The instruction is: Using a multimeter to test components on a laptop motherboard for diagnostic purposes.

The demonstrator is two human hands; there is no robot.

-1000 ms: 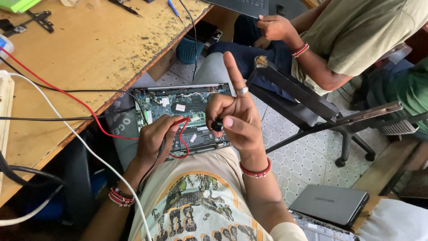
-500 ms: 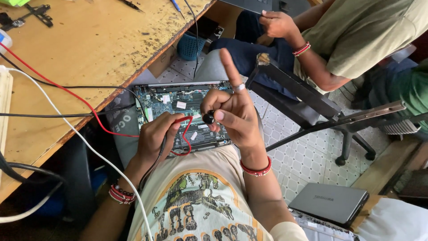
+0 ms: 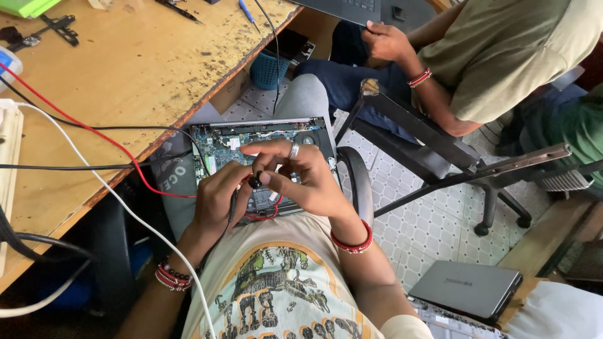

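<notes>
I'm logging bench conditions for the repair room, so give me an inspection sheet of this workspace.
Surface: worn, stained wooden bench at the left.
Job's things: opened laptop on the person's lap, circuit board exposed; small black part over it.
Clutter: green item, black bracket, blue pen on the bench.
Grippers: left hand and right hand meet at the black part, fingers pinching it.
Cables: red lead, white cable, black cables run off the bench to the lap.
Surroundings: seated co-worker, chair, closed grey laptop, tiled floor.
</notes>
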